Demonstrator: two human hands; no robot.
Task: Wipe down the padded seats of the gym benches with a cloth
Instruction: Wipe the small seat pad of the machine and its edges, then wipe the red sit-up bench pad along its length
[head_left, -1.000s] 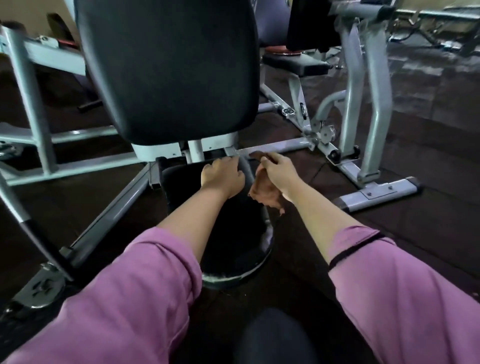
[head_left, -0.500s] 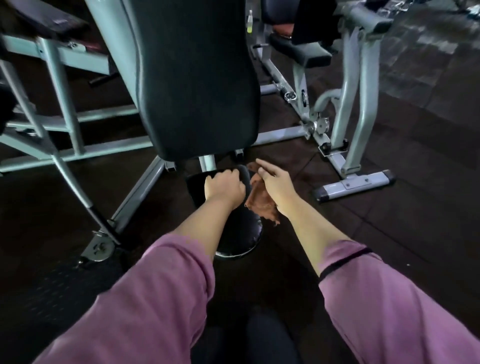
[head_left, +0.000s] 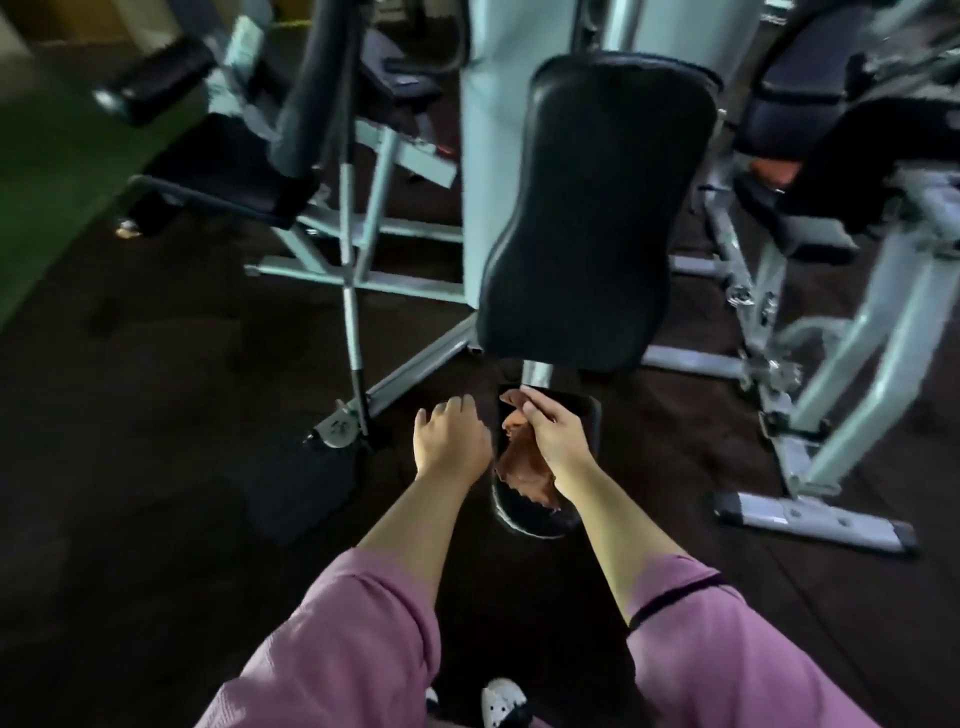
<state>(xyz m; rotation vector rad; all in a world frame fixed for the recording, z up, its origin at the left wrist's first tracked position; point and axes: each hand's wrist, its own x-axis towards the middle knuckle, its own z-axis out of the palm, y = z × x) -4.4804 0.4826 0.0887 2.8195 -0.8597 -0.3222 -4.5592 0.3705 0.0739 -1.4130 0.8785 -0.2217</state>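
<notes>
A small black padded seat (head_left: 584, 415) sits low in front of me, under a tall black backrest pad (head_left: 602, 208). My right hand (head_left: 558, 441) grips a brown cloth (head_left: 522, 462) over the seat, with the cloth hanging down from its fingers. Just left of the seat, my left hand (head_left: 449, 441) hovers with loosely bent fingers and holds nothing. Much of the seat is hidden behind the cloth and my right hand.
Grey machine frames stand on both sides: a slanted bar and foot (head_left: 353, 332) at the left, a base foot (head_left: 810, 519) at the right. More padded seats (head_left: 789, 223) stand further back. Dark rubber floor lies all around. My shoe (head_left: 504, 701) shows at the bottom.
My left hand has let go of the seat's edge and moved off to the left. My view has risen and pulled back. The right hand still grips the cloth.
</notes>
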